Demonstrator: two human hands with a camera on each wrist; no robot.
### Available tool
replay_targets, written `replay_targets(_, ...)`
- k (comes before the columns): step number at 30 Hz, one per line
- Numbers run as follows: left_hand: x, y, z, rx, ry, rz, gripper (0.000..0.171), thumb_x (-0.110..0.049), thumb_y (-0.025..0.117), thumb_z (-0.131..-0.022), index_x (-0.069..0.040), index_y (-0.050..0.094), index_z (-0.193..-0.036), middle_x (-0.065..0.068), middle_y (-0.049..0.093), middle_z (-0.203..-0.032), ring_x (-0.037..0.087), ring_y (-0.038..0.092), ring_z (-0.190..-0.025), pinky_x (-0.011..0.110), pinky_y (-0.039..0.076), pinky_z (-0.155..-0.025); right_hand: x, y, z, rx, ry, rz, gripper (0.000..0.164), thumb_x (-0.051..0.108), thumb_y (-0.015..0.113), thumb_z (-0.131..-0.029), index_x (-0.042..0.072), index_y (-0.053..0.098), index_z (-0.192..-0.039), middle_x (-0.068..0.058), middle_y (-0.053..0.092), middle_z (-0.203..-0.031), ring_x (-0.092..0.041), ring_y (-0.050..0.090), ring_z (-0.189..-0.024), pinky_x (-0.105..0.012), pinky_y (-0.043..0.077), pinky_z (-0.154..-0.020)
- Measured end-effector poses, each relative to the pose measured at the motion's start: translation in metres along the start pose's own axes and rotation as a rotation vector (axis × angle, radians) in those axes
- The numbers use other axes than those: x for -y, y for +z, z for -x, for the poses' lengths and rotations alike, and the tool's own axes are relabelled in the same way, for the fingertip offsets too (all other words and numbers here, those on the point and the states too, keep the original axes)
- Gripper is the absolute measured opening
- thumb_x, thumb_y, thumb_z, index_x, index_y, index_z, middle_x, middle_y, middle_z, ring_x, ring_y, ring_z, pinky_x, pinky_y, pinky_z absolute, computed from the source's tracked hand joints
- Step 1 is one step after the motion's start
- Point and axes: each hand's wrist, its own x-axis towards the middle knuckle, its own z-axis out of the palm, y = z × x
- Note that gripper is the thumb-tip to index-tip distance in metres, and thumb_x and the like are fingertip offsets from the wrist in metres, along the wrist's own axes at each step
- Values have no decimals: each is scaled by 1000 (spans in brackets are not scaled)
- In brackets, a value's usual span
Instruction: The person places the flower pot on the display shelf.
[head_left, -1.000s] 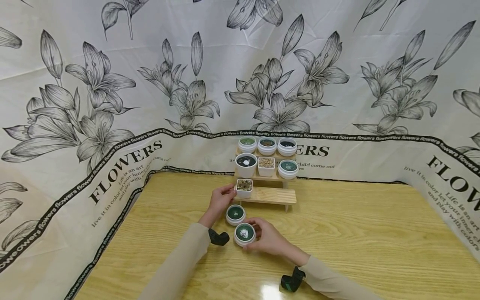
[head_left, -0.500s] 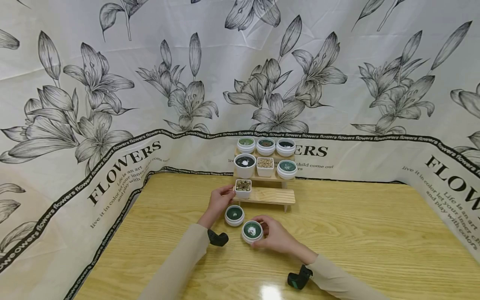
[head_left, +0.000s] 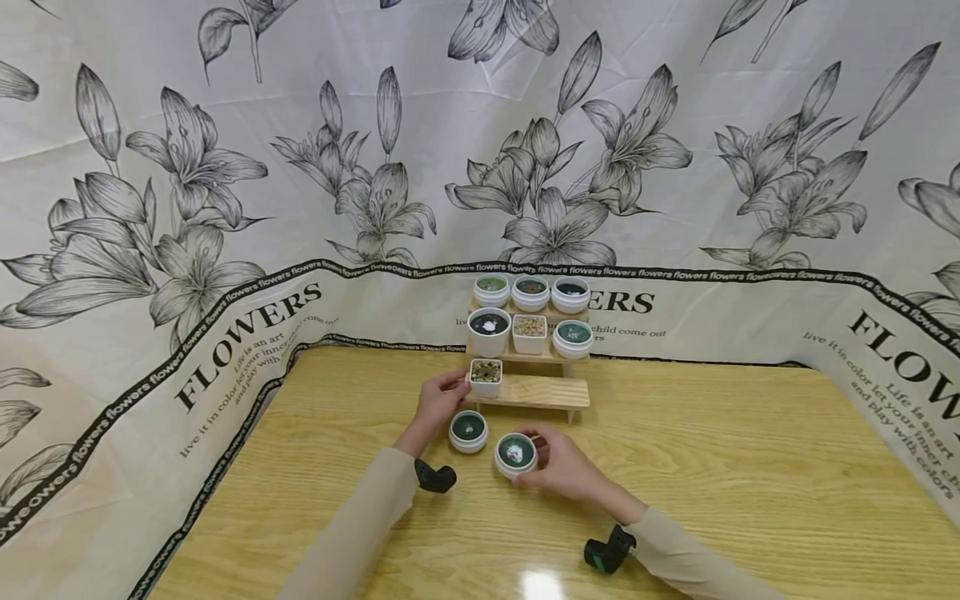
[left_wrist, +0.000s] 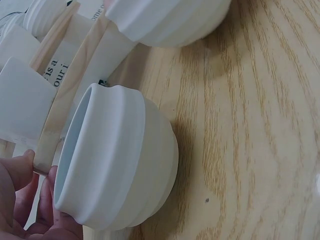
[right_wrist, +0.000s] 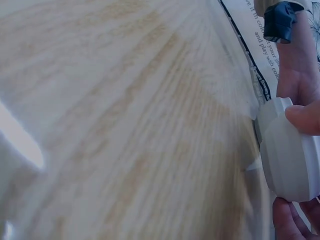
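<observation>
My right hand (head_left: 566, 468) holds a round white pot (head_left: 506, 471) with a dark green filling and a white patch. In the right wrist view, the thumb (right_wrist: 304, 118) and fingers (right_wrist: 286, 220) grip this pot's sides (right_wrist: 287, 155). My left hand (head_left: 441, 402) is at the left end of the lowest step of a wooden stand (head_left: 547, 392); the left wrist view shows thumb and fingers pinching the step's end (left_wrist: 46, 150). Beside them on that step sits a square white pot (head_left: 486, 387). Another round pot (head_left: 468, 442), green inside, stands on the table below the left hand.
The stand's middle step bears a larger round pot (head_left: 490, 342), a square pot (head_left: 530, 340) and a round pot (head_left: 573, 348). Three round pots, one a green-filled pot (head_left: 491, 300), line the top step. A flower-printed curtain (head_left: 375, 308) borders the wooden table (head_left: 712, 450).
The right hand has carried its round pot rightward and slightly toward the stand, away from the other round pot. The left hand stays at the step's end.
</observation>
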Motion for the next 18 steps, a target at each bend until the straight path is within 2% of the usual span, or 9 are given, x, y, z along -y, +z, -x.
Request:
replay_targets(2, 3, -1, -2, 11, 42, 13, 32, -6, 65, -90, 2, 64, -121, 15, 66, -97, 9, 61, -71, 25, 57, -68, 2, -4, 0, -19, 0, 14, 68, 12, 86, -68, -4, 53, -125, -18, 58, -115, -22, 62, -96, -20, 53, -78)
replay_targets(5, 4, -1, -2, 12, 57, 11, 31, -7, 65, -90, 1, 65, -120, 14, 67, -95, 10, 61, -71, 26, 57, -66, 4, -9, 1, -39, -1, 23, 67, 12, 85, -69, -4, 52, -125, -19, 56, -116, -24, 62, -96, -22, 54, -78)
replay_targets(8, 3, -1, -2, 12, 40, 7, 32, -7, 64, -91, 2, 64, -122, 16, 67, -99, 10, 61, -72, 26, 58, -68, 6, -15, 0, -59, -13, 24, 66, 10, 85, -69, -5, 52, -125, -22, 55, -118, -26, 61, -98, -24, 55, -78)
replay_targets(10, 0, 0, 0, 2, -1, -13, 33, -5, 62, -92, 3, 62, -124, 19, 66, -104, 9, 60, -74, 28, 58, -72, 8, -18, -1, -75, -21, 23, 66, 8, 85, -69, -6, 52, -124, -22, 55, -118, -28, 62, -99, -25, 56, -80)
replay_targets(18, 0, 1, -2, -1, -18, -23, 34, -4, 62, -92, 2, 61, -125, 16, 66, -103, 5, 57, -70, 25, 57, -70, 14, -29, -7, -147, -66, 31, 67, 6, 85, -68, -7, 52, -125, -23, 58, -118, -29, 63, -100, -28, 56, -84)
